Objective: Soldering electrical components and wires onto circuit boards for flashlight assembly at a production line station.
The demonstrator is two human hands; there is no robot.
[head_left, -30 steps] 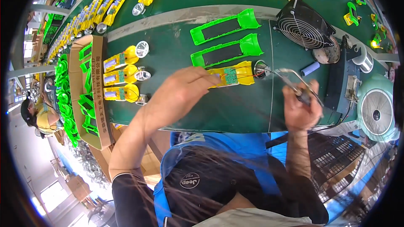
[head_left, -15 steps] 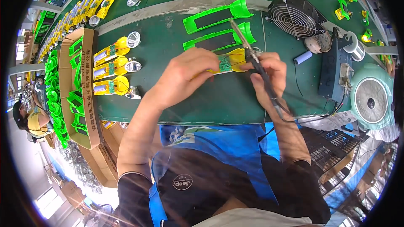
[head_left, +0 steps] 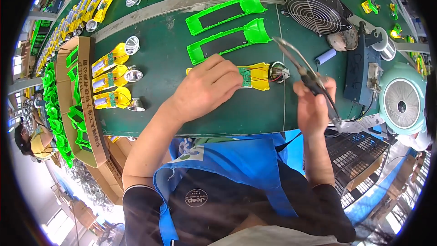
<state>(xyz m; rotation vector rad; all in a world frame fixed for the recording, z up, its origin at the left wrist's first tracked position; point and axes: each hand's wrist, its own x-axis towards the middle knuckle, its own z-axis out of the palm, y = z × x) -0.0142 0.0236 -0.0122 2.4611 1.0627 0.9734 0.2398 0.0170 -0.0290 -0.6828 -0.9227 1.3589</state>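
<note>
The left hand (head_left: pixel 207 89) is lying across the yellow shell (head_left: pixel 255 75) at the frame's centre, hiding its left half; only the green board, thin wires and the round reflector (head_left: pixel 278 71) at its right end are showing. The right hand (head_left: pixel 314 107) is closing around a soldering iron (head_left: pixel 300 64), its tip pointing up-left, hanging apart from the shell. Two green shells (head_left: pixel 227 29) are lying above. At left, a brown carton (head_left: pixel 88 105) with printed lettering is holding green parts, its lower end running toward the rim. A black fan (head_left: pixel 318 9) is sitting at upper right, partly cut off.
</note>
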